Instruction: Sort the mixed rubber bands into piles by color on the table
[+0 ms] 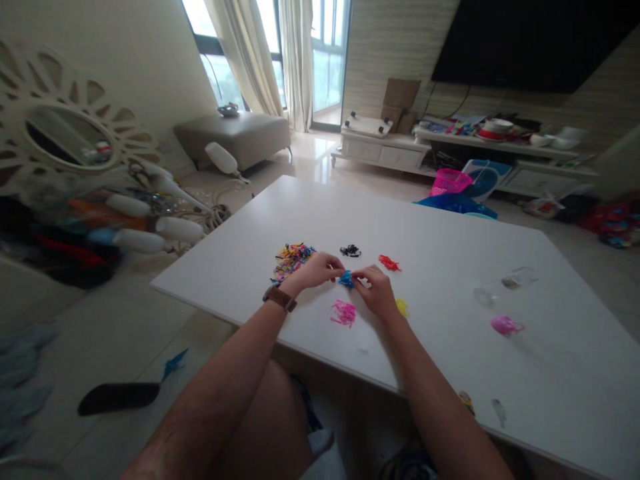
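Observation:
Both of my hands meet at a small blue pile (pixel 346 279) on the white table. My left hand (pixel 323 269), with a brown watch on its wrist, has its fingertips pinched at the pile's left side. My right hand (pixel 374 288) pinches at its right side. What lies between the fingertips is too small to make out. A mixed multicoloured pile (pixel 290 259) sits left, partly behind my left hand. Around are a black pile (pixel 351 251), a red pile (pixel 389 263), a pink pile (pixel 343 313) and a yellow pile (pixel 401 307) partly hidden by my right arm.
A clear container (pixel 520 277) lies on the right of the table (pixel 430 240), near a pink lid-like item (pixel 506 325). Small objects lie near the front right edge. A lamp with white shades (pixel 180 229) stands beyond the left edge.

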`<state>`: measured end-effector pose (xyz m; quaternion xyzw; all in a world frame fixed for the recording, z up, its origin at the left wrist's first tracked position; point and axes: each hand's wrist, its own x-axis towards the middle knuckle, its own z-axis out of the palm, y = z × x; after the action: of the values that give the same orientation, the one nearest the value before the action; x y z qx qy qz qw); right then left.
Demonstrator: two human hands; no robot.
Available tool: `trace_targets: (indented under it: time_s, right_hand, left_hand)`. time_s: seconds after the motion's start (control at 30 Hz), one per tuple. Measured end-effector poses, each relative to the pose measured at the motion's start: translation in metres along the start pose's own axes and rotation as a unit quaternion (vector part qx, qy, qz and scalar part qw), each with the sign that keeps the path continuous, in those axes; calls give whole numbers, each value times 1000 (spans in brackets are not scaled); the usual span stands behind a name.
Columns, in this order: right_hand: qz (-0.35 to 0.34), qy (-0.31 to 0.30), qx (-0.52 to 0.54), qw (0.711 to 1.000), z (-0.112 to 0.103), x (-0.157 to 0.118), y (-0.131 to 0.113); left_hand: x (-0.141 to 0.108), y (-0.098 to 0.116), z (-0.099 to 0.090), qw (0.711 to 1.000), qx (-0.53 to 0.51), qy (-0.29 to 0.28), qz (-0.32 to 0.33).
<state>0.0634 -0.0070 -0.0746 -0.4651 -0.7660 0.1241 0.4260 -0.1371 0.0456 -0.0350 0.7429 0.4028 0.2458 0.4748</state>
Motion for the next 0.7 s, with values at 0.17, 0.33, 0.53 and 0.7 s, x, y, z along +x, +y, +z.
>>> trace_targets:
  time_s: [0.17,0.33,0.53,0.7]
  right_hand:
    - [-2,-30,-27,999,3,-1,5]
    - [5,-39,-49,998,4,-2,6]
    - [6,-45,-69,997,4,-3,5]
    - [9,-39,-61,997,4,-3,3]
  left_hand:
    - [-9,-5,-31,994,29,102,-36]
    - [-27,-17,-59,969,90,201,-110]
    - [-30,-30,-60,957,146,185,-169]
    - [-24,-33,-52,965,156,132,-164]
